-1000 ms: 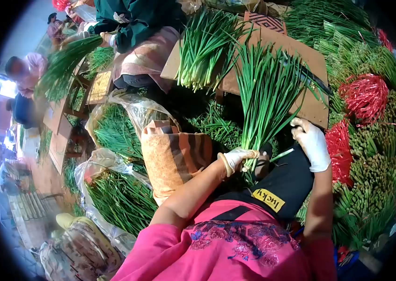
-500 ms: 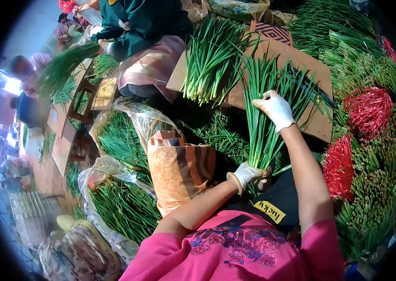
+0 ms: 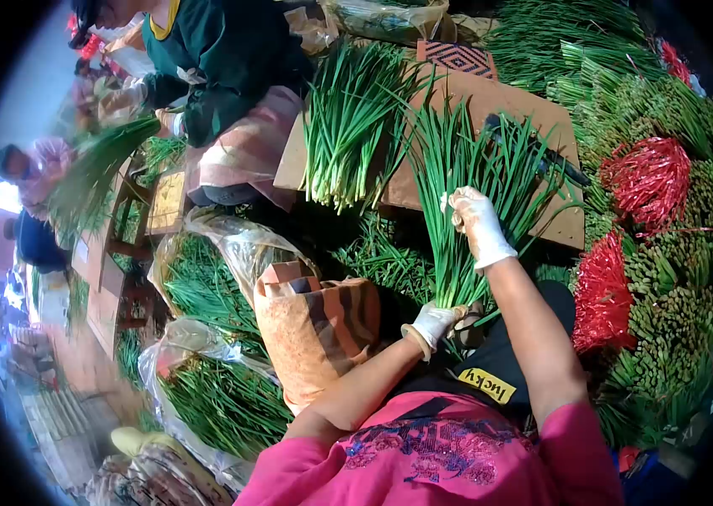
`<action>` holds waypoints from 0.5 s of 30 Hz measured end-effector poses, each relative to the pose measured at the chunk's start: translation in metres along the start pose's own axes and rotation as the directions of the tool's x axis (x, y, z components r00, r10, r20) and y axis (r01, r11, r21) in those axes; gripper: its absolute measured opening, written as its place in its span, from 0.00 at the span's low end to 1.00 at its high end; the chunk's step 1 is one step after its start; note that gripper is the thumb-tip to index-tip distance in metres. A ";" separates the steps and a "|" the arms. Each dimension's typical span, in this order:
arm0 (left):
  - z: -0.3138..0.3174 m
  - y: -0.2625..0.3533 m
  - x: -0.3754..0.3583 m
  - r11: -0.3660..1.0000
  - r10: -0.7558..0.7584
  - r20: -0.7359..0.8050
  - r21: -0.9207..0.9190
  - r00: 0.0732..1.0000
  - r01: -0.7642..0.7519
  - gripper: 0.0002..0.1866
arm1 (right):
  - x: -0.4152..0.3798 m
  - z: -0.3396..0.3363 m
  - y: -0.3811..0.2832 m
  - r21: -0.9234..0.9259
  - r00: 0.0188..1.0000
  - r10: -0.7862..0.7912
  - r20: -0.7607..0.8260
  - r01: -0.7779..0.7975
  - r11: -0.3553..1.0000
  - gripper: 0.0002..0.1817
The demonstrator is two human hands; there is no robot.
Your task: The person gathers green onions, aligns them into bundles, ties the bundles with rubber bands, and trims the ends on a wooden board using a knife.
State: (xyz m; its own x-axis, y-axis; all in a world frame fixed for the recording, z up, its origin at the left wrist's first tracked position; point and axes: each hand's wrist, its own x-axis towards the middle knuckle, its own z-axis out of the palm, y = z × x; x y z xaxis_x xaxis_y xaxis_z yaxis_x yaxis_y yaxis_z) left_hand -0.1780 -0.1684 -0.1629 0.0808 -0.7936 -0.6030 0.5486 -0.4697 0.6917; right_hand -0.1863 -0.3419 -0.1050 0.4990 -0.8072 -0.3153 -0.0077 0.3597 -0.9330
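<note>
My left hand (image 3: 436, 324), in a white glove, is closed around the pale lower ends of a bunch of garlic chives (image 3: 456, 261) over my lap. The long green leaves fan up and away from it toward a board. Partway up the bunch, my right hand (image 3: 476, 221), also gloved, has its fingers curled together in front of the leaves. What those fingers pinch, if anything, cannot be made out. Another pile of chives (image 3: 352, 126) lies on the brown board (image 3: 491, 101), white ends toward me. A dark long tool (image 3: 542, 152) lies on the board, partly under leaves.
Bundled green stalks (image 3: 677, 312) are heaped at right, with red plastic strips (image 3: 605, 295) on them. Left of me stand an orange striped cloth bundle (image 3: 314, 329) and plastic bags of greens (image 3: 222, 405). A person in dark green (image 3: 230, 67) sits opposite, holding greens.
My right hand has moved down and slightly left along the leaves, its fingers now more curled. My left hand keeps its hold on the stems. The view has shifted somewhat.
</note>
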 end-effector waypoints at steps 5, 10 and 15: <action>-0.012 0.001 0.016 0.999 0.039 0.000 -0.022 0.999 -0.039 0.12 | -0.040 -0.028 -0.022 0.479 0.992 0.023 0.124 -0.080 0.874 0.02; -0.018 -0.014 0.022 0.995 0.017 -0.024 -0.097 1.000 -0.019 0.12 | -0.107 -0.091 -0.110 0.728 0.943 -0.318 0.100 0.148 0.669 0.04; -0.008 -0.003 0.011 0.989 0.095 0.030 -0.120 0.995 -0.091 0.07 | -0.141 -0.082 -0.100 -0.606 0.943 -0.286 -0.172 0.128 0.785 0.16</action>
State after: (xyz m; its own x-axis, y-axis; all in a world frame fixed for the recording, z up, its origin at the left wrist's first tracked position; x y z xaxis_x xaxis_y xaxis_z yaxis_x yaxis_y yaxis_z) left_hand -0.1718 -0.1723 -0.1748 0.1082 -0.8459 -0.5222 0.6350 -0.3454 0.6910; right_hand -0.3265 -0.3026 0.0186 0.3239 -0.9442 -0.0598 -0.4675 -0.1047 -0.8778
